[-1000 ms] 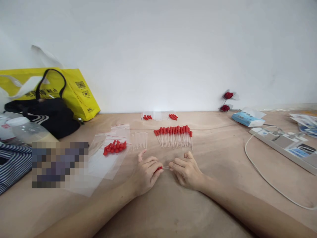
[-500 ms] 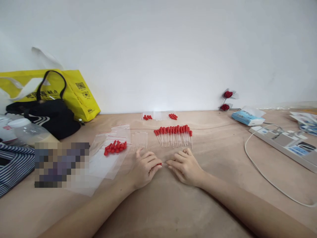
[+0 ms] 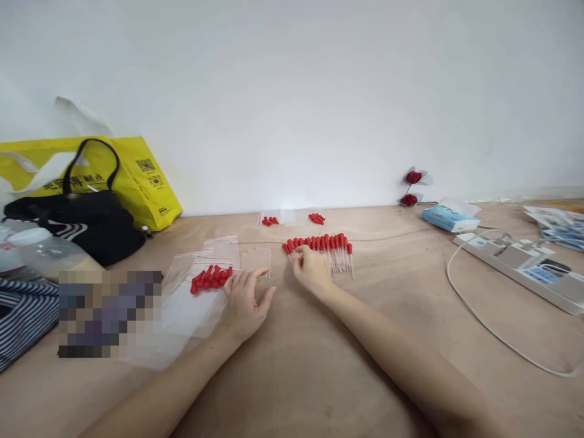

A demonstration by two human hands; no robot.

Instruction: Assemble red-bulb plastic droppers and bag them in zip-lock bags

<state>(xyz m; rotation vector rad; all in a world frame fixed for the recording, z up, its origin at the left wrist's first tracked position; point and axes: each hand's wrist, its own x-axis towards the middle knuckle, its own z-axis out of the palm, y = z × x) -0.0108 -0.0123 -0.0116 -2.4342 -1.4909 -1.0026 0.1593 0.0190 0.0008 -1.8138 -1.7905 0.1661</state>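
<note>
My left hand (image 3: 246,303) is open beside a pile of red rubber bulbs (image 3: 210,279), its fingers spread and its fingertips close to the pile's right side. The bulbs lie on clear zip bags (image 3: 182,313). My right hand (image 3: 312,272) is pinched at the left part of a row of droppers (image 3: 340,252) with red bulbs and clear stems. It grips a dropper there, mostly covered by the fingers, and hides several stems of the row. Between the two hands, a little farther back, lies a row of thin clear tubes (image 3: 256,260).
Small bags with red bulbs (image 3: 316,218) lie by the wall. At left are a yellow bag (image 3: 152,182), a black cap (image 3: 100,219) and a bottle (image 3: 50,252). A tissue pack (image 3: 444,218), a power strip (image 3: 515,267) and its white cable (image 3: 474,322) are at right.
My hands have parted from around one dropper. The right hand has moved forward to the dropper row; the left has let go, opened and shifted left towards the red bulbs.
</note>
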